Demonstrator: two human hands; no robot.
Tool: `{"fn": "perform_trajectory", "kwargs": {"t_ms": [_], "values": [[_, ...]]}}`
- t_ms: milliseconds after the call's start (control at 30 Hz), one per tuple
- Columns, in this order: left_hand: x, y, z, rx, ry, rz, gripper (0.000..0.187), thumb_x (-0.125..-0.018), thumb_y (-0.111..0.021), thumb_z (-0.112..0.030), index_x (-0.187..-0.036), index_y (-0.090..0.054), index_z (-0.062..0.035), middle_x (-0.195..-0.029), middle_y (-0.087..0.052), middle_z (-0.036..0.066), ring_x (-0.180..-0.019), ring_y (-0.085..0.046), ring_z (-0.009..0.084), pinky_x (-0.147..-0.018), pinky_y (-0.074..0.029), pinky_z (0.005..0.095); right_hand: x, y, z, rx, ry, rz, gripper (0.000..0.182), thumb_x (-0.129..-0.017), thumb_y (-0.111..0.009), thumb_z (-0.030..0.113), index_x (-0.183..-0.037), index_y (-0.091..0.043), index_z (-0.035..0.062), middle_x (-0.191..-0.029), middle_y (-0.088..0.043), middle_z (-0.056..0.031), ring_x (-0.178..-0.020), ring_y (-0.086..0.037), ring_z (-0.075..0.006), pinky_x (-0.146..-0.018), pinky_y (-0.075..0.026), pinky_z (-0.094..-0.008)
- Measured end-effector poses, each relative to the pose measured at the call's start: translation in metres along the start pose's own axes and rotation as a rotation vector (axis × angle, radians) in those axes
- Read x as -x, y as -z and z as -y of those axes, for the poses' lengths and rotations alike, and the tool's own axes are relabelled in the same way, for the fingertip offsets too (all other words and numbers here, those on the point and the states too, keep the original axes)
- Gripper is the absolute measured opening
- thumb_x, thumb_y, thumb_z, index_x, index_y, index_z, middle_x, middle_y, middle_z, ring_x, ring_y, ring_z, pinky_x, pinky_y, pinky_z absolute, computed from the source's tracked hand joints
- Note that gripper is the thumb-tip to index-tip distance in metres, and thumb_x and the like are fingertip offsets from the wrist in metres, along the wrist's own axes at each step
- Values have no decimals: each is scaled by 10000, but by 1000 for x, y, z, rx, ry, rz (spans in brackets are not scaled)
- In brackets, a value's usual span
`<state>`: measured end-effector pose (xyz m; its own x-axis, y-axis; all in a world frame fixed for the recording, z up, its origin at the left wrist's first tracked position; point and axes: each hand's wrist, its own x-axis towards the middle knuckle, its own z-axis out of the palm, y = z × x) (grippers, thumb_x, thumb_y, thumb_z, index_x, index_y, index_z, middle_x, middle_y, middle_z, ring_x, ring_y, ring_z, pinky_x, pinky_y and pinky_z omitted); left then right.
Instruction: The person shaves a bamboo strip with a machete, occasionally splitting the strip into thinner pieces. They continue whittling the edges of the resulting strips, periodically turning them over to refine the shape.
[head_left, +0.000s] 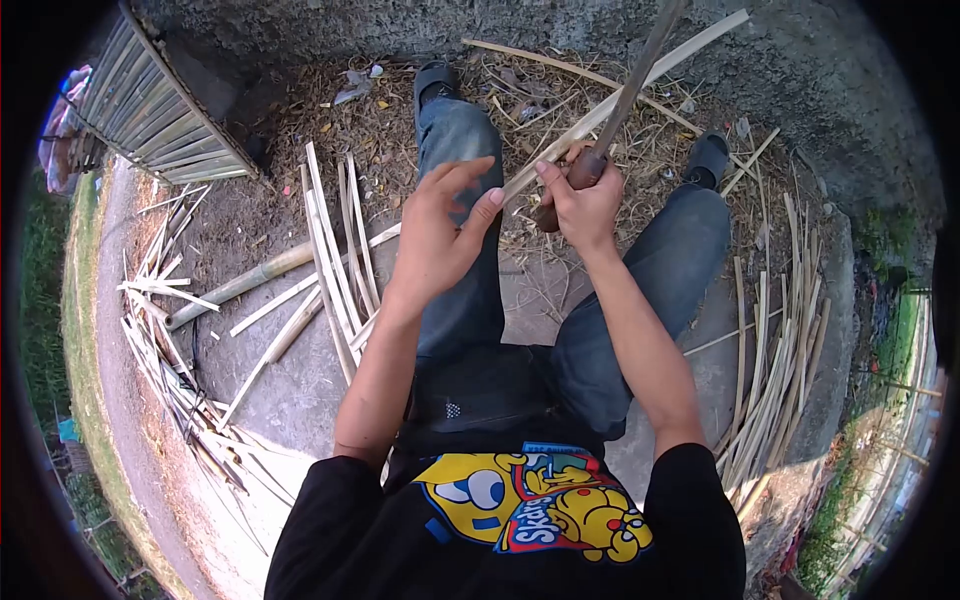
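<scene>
Far left: slatted bamboo panel [165, 105], standing at a slant. Beneath it and inward: loose heap of split strips [165, 350], then round bamboo pole [265, 272] on the ground, then narrow slats [325, 250] lying lengthwise. Centre-left: left hand [435, 235], open, fingers spread and lightly curved, thumb close to the pale strip [700, 45]; contact there impossible to tell. Said strip: one, long, flat, slanting from beside the left thumb, past the right hand [585, 200], to the upper right. Probably light, stiff yet springy along its length, prone to splitting with the grain; possibly slick on the faces, sharp at the edges. Best taken by the broad faces, clear of the cutting edge. Centre-right: right hand, closed round the brown handle of a knife [645, 75], blade pointing up and away. Far right: further long strips [780, 370], gathered loosely on the ground.
</scene>
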<state>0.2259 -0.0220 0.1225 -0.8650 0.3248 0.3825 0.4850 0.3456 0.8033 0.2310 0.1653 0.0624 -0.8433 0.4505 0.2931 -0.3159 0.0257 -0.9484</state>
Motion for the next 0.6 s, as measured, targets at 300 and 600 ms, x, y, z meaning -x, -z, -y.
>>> {"fn": "perform_trajectory", "kwargs": {"t_ms": [300,600], "values": [[-21,-44,14,-72,1,-81,197,-899,-742,-190,-981,-764,-12,-791,-705,127,-699,-674,199,-630,-500,309,2,-1,10,-46,24,36,279,-824,-787,56,-935,-531,37,-639,-590,-12,-511,-573,-81,-479,-433,-251],[15,34,42,-243,216,-278,219,-934,-716,-212,-925,-735,6,-759,-703,102,-608,-620,154,-557,-473,287,-17,21,-2,201,94,-125,342,-757,-859,176,-862,-563,41,-684,-555,-4,-605,-523,-114,-584,-448,-316]]}}
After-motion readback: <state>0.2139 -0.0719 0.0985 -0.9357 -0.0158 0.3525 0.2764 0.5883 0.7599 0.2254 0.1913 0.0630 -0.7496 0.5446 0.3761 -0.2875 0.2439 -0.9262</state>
